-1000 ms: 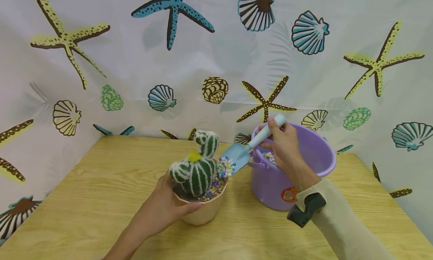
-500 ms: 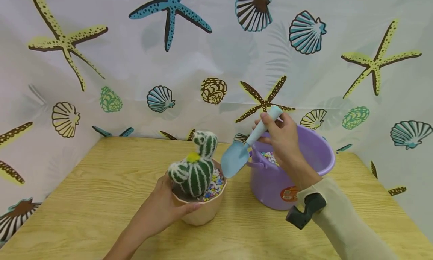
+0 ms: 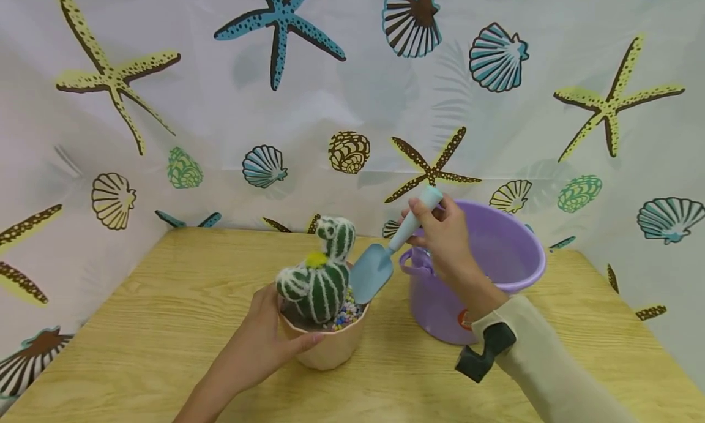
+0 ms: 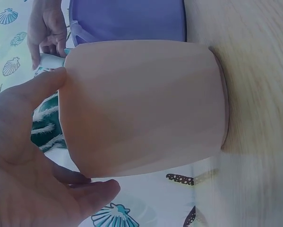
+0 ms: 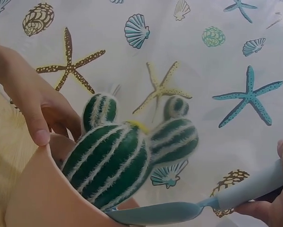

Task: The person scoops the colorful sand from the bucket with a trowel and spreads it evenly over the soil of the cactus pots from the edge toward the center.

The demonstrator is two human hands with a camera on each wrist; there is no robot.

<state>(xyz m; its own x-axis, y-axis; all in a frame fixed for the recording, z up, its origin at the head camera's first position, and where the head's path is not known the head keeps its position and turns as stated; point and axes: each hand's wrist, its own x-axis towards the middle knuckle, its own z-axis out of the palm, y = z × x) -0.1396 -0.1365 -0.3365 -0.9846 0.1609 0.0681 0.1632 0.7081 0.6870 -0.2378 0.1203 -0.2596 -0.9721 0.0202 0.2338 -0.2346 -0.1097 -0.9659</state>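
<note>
My left hand [image 3: 267, 337] grips the rim of a peach flowerpot [image 3: 329, 352], with the thumb along the front and the fingers round the far left side. A fuzzy green-and-white toy cactus [image 3: 325, 294] with a yellow flower stands in it. Coloured pebbles [image 3: 348, 311] lie at the cactus's right. My right hand [image 3: 448, 242] holds a light blue hand trowel [image 3: 371, 273] by its handle. The blade slants down inside the pot's right rim, its tip at the pebbles. In the right wrist view the trowel blade [image 5: 155, 214] overlaps the pot's edge.
A purple bucket [image 3: 440, 316] with a handle stands right of the pot, beneath the right forearm. Both rest on a wooden table [image 3: 182, 300]. A white cloth [image 3: 341, 98] printed with shells and starfish hangs behind and at the sides.
The trowel tipped over and its coloured pebbles dropped into the pot. Since then the right hand and trowel have moved left and down, bringing the blade to the pebbles. The left hand stays on the pot.
</note>
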